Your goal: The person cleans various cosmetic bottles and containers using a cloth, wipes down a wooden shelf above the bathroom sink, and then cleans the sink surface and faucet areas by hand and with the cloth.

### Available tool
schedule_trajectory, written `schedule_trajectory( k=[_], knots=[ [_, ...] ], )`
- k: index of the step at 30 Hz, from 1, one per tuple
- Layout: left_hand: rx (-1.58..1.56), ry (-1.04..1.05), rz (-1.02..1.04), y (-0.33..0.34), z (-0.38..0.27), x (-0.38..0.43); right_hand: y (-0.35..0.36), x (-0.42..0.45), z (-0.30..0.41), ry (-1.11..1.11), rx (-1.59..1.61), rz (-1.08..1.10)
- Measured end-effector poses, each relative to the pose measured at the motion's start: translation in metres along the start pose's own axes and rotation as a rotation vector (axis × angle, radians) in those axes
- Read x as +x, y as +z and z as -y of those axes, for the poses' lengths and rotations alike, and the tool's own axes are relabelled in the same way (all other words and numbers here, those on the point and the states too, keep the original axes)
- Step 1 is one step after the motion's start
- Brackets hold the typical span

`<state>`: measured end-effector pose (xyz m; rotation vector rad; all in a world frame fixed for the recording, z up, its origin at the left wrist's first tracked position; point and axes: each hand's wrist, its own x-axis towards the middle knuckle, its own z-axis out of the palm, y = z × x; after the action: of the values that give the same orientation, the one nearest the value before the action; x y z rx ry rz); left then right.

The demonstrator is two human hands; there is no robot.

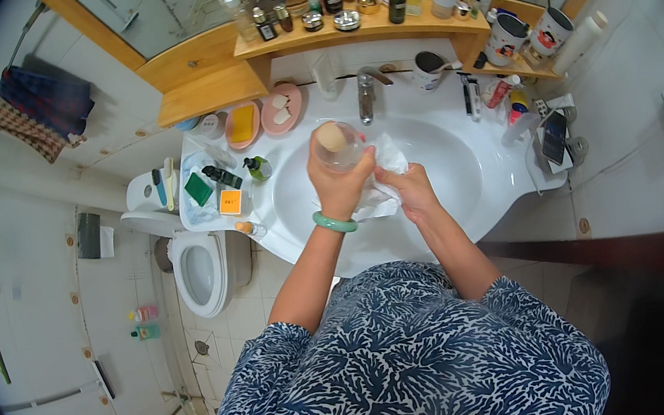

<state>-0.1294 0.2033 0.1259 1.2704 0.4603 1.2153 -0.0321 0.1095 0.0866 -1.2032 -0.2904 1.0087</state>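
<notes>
Over the white washbasin, my left hand grips a clear plastic container with a round beige piece at its upper end. Whether that piece is inside or on top, I cannot tell. A green bangle circles the left wrist. My right hand holds a crumpled white tissue against the container's right side, and the tissue hangs down between both hands. Behind the hands stands the chrome faucet.
Left on the counter are pink soap dishes, a green pump bottle and an orange-topped box. Razors, tubes and a phone lie at right. A wooden shelf holds many cosmetics bottles. The toilet is lower left.
</notes>
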Motion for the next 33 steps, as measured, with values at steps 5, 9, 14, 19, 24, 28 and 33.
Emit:
schedule_trajectory(
  k=[5, 9, 14, 19, 24, 28, 33],
  knots=[
    [0.244, -0.036, 0.109, -0.006, 0.004, 0.002, -0.020, -0.015, 0.032, -0.239, -0.390, -0.165],
    [0.474, -0.039, 0.354, 0.007, 0.004, -0.012, -0.020, -0.038, 0.041, -0.627, -0.582, -0.009],
    [0.683, 0.176, 0.485, 0.024, -0.002, -0.031, -0.008, -0.043, 0.049, -0.616, -0.506, 0.182],
    [0.682, 0.175, 0.494, 0.033, -0.010, -0.036, -0.010, -0.047, 0.051, -0.583, -0.283, 0.271],
    [0.589, 0.165, 0.500, 0.032, -0.013, -0.036, -0.011, -0.056, 0.069, -0.434, -0.149, 0.305],
    [0.550, 0.093, 0.530, 0.032, -0.009, -0.031, -0.014, -0.059, 0.085, -0.413, -0.296, 0.331],
    [0.524, -0.035, 0.546, 0.033, -0.004, -0.031, -0.011, -0.057, 0.085, -0.299, -0.337, 0.239]
  ],
)
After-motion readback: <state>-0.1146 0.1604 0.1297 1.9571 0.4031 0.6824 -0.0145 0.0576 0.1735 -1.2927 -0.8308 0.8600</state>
